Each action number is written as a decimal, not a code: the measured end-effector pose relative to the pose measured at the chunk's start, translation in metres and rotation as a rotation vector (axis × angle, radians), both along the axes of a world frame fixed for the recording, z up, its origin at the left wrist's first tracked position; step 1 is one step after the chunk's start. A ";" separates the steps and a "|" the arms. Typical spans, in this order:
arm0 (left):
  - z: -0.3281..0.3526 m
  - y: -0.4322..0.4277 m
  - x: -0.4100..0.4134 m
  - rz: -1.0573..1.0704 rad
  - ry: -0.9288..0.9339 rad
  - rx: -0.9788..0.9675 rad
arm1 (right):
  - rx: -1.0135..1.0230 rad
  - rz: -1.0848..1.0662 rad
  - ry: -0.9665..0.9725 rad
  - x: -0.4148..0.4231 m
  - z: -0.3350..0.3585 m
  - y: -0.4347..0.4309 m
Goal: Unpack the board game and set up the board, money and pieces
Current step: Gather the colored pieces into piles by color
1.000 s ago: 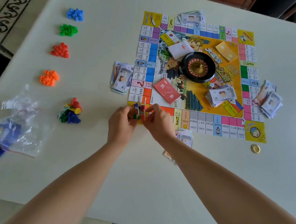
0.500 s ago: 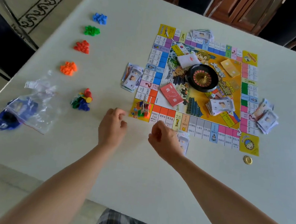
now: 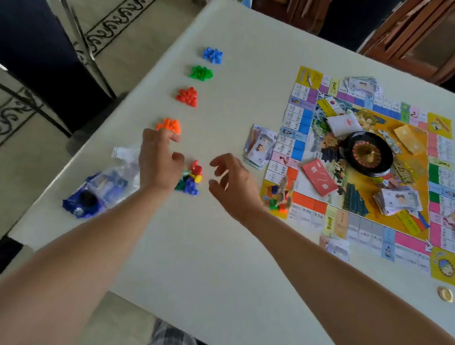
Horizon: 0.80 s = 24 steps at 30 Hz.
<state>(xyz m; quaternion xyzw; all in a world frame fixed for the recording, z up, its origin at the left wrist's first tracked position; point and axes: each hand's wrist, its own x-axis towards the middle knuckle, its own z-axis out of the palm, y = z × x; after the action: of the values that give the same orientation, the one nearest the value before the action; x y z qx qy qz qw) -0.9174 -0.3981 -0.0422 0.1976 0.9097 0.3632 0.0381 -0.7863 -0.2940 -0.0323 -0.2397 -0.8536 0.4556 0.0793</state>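
My left grip (image 3: 160, 163) hangs over the white counter (image 3: 211, 268) with fingers loosely curled and nothing in it, its thumb side just beside the mixed heap of colored pieces (image 3: 191, 181). My right grip (image 3: 233, 185) is empty too, fingers spread and bent, on the other side of that heap. Beyond my left fingertips (image 3: 174, 137) lies an orange pile (image 3: 169, 125), then a red pile (image 3: 187, 96), a green pile (image 3: 201, 72) and a blue pile (image 3: 212, 55), in a row and apart from one another. A crumpled plastic bag (image 3: 102, 188) lies near the counter's left edge.

The board (image 3: 299, 118) lies flat to my right. A black roulette wheel (image 3: 366, 156) sits at its middle, a red card deck (image 3: 319, 177) beside it and a money stack (image 3: 397, 201) on the yellow field. A few pieces (image 3: 278, 196) stand on the near corner square. More notes (image 3: 260, 147) lie just off the board's left edge. A gold coin (image 3: 445, 294) rests on the counter near the board's closest corner.
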 end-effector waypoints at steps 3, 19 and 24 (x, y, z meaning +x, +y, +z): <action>-0.001 -0.008 -0.062 -0.053 0.005 -0.044 | -0.004 -0.047 -0.046 -0.066 -0.010 -0.002; -0.026 0.018 -0.175 -0.626 -0.163 -0.498 | 0.208 0.022 -0.324 -0.198 -0.053 0.000; -0.032 0.021 -0.178 -0.645 -0.131 -0.425 | 0.220 -0.024 -0.313 -0.200 -0.052 0.003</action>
<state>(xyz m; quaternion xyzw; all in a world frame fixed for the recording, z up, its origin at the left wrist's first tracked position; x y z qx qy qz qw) -1.0954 -0.3774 -0.0745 0.4375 0.8515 0.1477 0.2485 -0.9864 -0.2906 -0.0844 -0.3076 -0.8973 0.3157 -0.0234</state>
